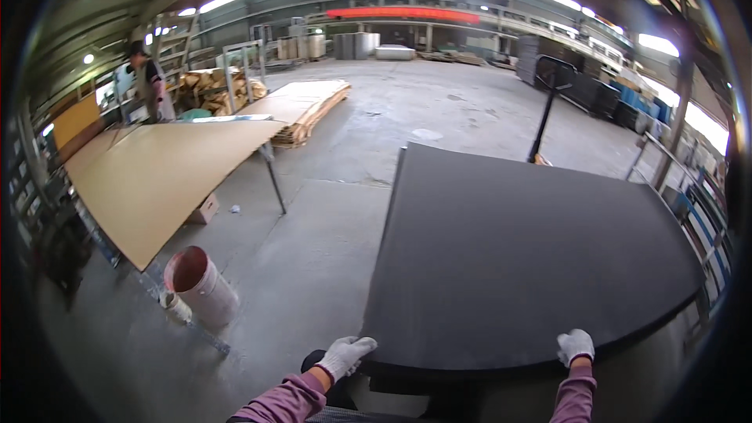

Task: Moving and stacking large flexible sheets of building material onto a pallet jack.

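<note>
Underneath the big dark board [533, 258], whatever carries it is hidden; only a dark stack edge shows below the near rim. Both gloved hands grip that near edge: the left hand [345, 355] has its fingers curled over the corner, the right hand [576, 345] is closed on the rim further along. Left of the left fingers, well apart, a tilted bucket [202, 283] shows a reddish inside; its contents cannot be made out. Beyond it lies a tan sheet [157, 176] on a stand.

matte black board [517, 251] dead centre, white knit gloves on left hand [345, 354] and right hand [576, 345], mauve sleeves, tan sheet [160, 176] at 9 o'clock, reddish-pink bucket [200, 282] at 8, grey concrete floor [329, 227]
</note>
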`<state>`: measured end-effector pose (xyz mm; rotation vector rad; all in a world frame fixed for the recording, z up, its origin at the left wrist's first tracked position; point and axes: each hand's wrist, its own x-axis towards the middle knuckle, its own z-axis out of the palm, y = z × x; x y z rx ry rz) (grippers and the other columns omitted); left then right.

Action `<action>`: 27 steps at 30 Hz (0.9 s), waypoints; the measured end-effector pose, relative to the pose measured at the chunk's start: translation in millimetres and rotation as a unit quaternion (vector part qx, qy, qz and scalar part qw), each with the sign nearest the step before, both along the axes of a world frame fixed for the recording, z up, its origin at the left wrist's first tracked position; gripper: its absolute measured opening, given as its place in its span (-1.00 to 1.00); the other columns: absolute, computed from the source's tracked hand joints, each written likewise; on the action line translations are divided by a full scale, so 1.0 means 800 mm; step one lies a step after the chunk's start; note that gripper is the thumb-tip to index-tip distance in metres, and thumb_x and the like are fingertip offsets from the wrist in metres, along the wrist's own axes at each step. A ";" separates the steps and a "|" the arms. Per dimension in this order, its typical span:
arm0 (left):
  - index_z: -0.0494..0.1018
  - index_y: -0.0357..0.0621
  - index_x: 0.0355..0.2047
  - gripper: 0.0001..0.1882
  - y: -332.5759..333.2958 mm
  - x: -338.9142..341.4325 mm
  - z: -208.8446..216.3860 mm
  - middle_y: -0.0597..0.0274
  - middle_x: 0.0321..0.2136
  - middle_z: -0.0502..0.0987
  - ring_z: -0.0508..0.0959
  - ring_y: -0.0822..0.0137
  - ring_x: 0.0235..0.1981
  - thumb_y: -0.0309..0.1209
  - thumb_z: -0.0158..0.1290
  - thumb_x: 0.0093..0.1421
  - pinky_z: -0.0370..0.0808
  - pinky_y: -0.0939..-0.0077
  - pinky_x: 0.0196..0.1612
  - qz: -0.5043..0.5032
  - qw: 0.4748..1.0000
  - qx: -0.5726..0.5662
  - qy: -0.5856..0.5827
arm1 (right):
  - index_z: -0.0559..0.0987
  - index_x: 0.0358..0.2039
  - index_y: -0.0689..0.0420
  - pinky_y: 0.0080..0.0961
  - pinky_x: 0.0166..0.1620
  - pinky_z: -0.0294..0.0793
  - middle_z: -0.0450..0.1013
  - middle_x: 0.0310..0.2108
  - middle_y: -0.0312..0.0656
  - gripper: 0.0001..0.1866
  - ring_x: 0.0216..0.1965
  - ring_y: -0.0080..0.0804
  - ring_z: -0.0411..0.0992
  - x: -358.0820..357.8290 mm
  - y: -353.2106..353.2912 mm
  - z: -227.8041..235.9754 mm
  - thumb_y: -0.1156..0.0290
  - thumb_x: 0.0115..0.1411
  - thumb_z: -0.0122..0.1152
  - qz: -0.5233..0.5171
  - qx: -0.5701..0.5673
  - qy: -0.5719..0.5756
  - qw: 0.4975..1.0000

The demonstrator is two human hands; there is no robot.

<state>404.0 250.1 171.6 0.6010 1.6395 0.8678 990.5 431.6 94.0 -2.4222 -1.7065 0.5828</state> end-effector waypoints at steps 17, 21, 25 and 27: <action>0.50 0.00 -0.01 -0.53 -0.246 -0.539 -0.013 0.37 -0.23 0.57 0.54 0.45 -0.24 0.06 0.03 0.27 0.52 0.47 -0.15 0.567 0.741 0.358 -0.039 | 0.55 -0.46 0.06 -0.37 -0.52 0.42 0.47 -0.53 -0.22 -0.73 -0.53 -0.26 0.47 -0.664 -0.276 0.457 0.12 0.15 0.21 0.860 0.144 0.224 0.434; 0.51 -0.22 -0.06 -0.58 -0.254 -0.627 -0.150 0.32 -0.19 0.56 0.53 0.36 -0.20 -0.14 0.12 0.25 0.48 0.45 -0.06 0.581 0.750 0.305 0.090 | 0.50 -0.51 0.07 -0.34 -0.64 0.36 0.42 -0.61 -0.20 -0.66 -0.63 -0.25 0.44 -0.662 -0.259 0.447 0.06 0.15 0.23 0.842 0.042 0.184 0.505; 0.49 -0.30 -0.04 -0.60 -0.224 -0.489 -0.191 0.28 -0.19 0.53 0.51 0.37 -0.20 -0.28 0.18 0.20 0.52 0.42 -0.10 0.600 0.755 0.248 0.092 | 0.67 -0.38 0.07 -0.60 -0.31 0.56 0.59 -0.42 -0.26 -0.83 -0.42 -0.34 0.57 -0.634 -0.187 0.354 0.25 0.15 0.28 0.665 0.151 0.146 0.717; 0.48 -0.32 -0.06 -0.65 -0.252 -0.510 -0.337 0.27 -0.21 0.53 0.50 0.38 -0.27 -0.37 0.17 0.20 0.53 0.42 -0.19 0.627 0.724 0.281 0.067 | 0.67 -0.39 0.09 -0.52 -0.29 0.57 0.58 -0.44 -0.23 -0.83 -0.40 -0.33 0.57 -0.607 -0.181 0.295 0.26 0.12 0.33 0.561 0.125 0.100 0.812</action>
